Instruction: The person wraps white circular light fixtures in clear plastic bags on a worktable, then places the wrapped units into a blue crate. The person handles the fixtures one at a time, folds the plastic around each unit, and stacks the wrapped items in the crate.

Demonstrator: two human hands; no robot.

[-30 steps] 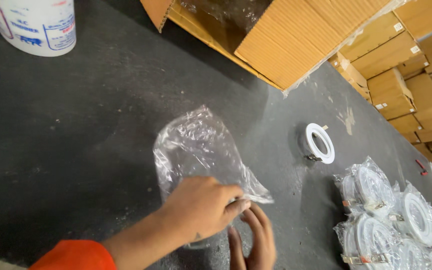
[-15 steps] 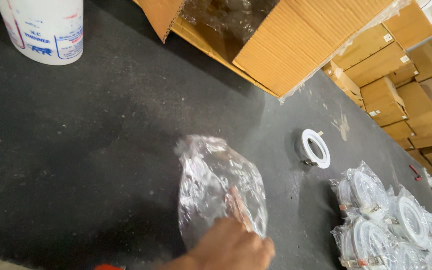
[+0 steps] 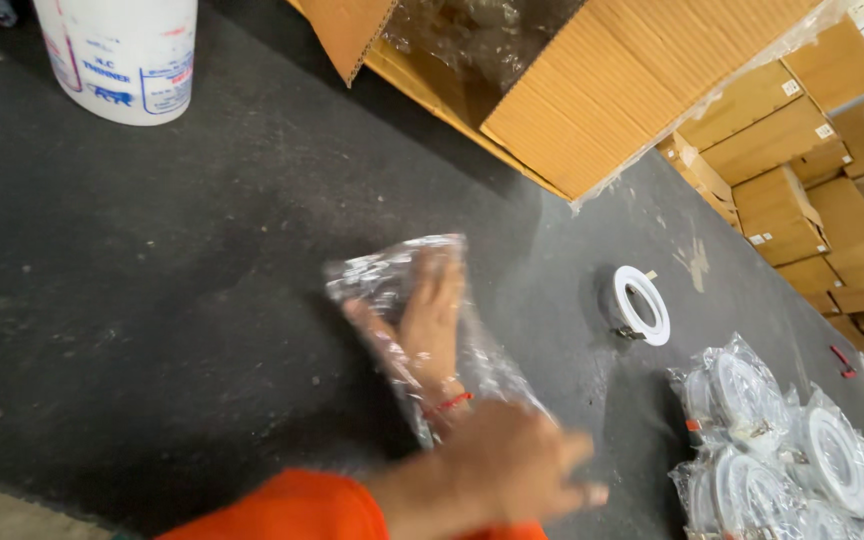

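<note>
Clear crinkled plastic bag (image 3: 422, 330) is being spread by the right hand (image 3: 422, 325) flat inside, mouth pinched by the blurred left hand (image 3: 512, 465); bagged white rings (image 3: 792, 450) are lying at three o'clock.

Dark grey table top (image 3: 152, 280) w/ white bucket (image 3: 122, 55), cardboard boxes (image 3: 782, 150) stacked at back.

You are in a packing workshop or warehouse: stacked cardboard boxes (image 3: 787, 170) far right, bagged white ring fittings (image 3: 802, 450) near right, a white tub (image 3: 122, 55) far left, dark worktable (image 3: 152, 260).
</note>
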